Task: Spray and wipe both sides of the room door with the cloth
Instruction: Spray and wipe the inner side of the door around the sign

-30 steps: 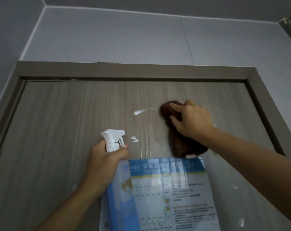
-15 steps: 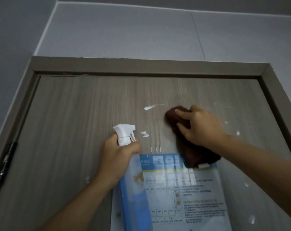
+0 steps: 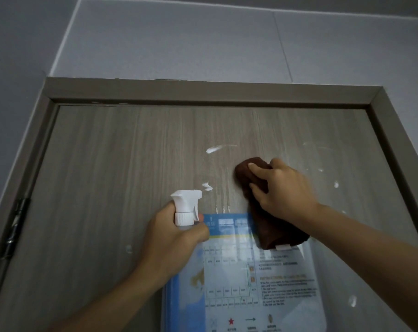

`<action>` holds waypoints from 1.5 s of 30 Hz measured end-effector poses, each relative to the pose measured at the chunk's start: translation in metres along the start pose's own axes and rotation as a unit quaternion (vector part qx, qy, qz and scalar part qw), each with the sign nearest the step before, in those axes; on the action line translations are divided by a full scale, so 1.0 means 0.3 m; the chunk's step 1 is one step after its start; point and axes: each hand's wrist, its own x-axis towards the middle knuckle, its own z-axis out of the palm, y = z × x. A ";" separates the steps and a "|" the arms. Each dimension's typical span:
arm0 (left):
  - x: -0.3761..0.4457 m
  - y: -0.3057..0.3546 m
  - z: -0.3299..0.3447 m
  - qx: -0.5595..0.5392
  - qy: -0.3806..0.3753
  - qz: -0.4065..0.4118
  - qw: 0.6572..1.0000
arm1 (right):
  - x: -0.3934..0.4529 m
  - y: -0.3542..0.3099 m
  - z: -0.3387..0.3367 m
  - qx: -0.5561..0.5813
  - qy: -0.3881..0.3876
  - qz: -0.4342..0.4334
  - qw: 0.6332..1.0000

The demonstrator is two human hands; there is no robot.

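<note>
Door: grey-brown wood-grain pattern with vertical streaks, marked by white foam smears; door frame plain taupe. Cloth: dark brown with a small white tag; spray bottle: white trigger head and collar. Posted notice: blue header and left band, yellow stripe, white grid chart, one red star; wall pale grey.

- The notice on the door carries printed text, too blurred to read.
- Near its bottom edge stand a red star and a black arrow.
</note>
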 end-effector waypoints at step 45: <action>0.150 -0.004 -0.051 -0.131 0.024 -0.041 0.990 | 0.180 -0.151 0.035 0.040 0.027 -0.145 0.988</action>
